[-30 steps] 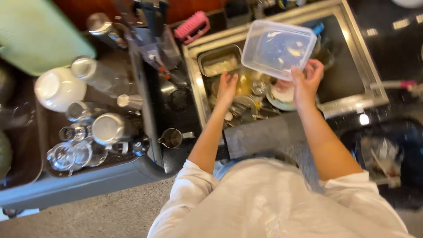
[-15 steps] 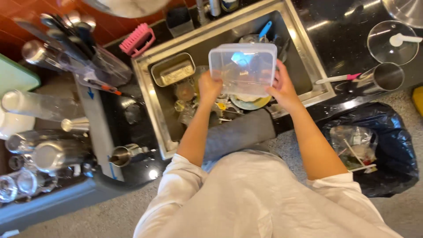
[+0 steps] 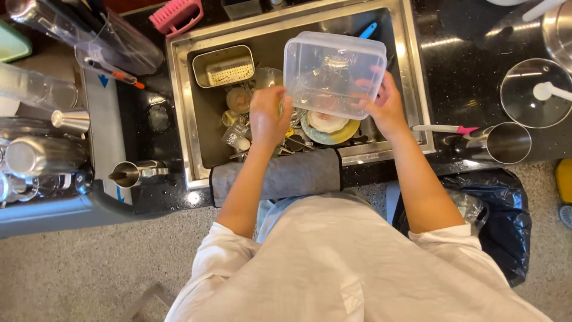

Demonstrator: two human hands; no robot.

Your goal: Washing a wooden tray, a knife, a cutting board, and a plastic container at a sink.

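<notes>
Container (image 3: pixel 333 73) tilting further upright over sink (image 3: pixel 179 113); right hand (image 3: pixel 384 106) gripping its 3 o'clock side, left hand (image 3: pixel 268 116) clasping 9 o'clock edge.

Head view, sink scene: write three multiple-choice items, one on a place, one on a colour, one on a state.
1. Where is the clear plastic container?
A. on the floor
B. held above the sink
C. in the black bag

2. What colour is the scrub brush behind the sink?
A. pink
B. green
C. black

3. How is the container held?
A. left hand alone
B. lying unheld
C. both hands, right hand too

Answers: 1 B, it hangs over the dish-filled basin; 2 A, its body is plainly pink; 3 C, one hand grips each side.
</notes>
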